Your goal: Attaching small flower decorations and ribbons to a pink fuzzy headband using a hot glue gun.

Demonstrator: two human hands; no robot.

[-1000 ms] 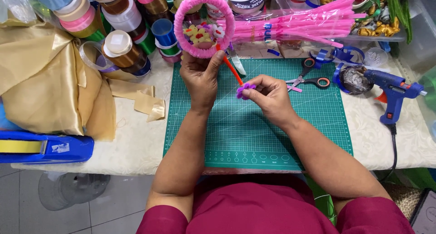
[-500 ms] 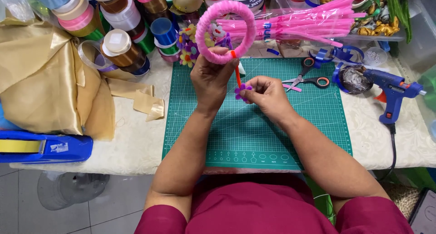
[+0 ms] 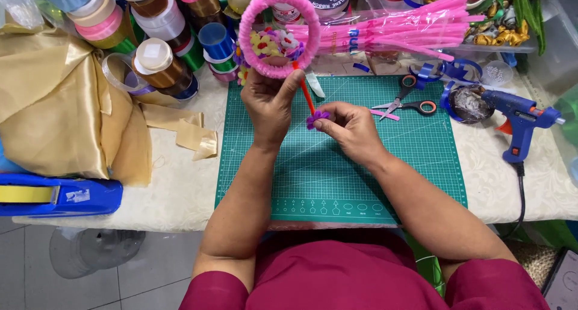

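Note:
My left hand (image 3: 269, 102) holds up a fuzzy pink ring (image 3: 279, 33) above the far edge of the green cutting mat (image 3: 361, 177). Small yellow, red and purple flowers (image 3: 274, 45) show through the ring's middle. A red pipe cleaner stem (image 3: 306, 93) runs down from the ring toward my right hand (image 3: 349, 126). My right hand pinches a small purple flower piece (image 3: 316, 118) at the stem's lower end, just above the mat.
Orange-handled scissors (image 3: 409, 102) lie on the mat's far right. A blue glue gun (image 3: 518, 120) rests to the right. A bundle of pink pipe cleaners (image 3: 391, 30) and ribbon spools (image 3: 156, 51) crowd the back. Gold fabric (image 3: 60, 105) and a blue tape dispenser (image 3: 54, 195) sit left.
The pink ring swung a little to the right and then back to the left in my left hand. My right hand stayed by the stem with the purple piece.

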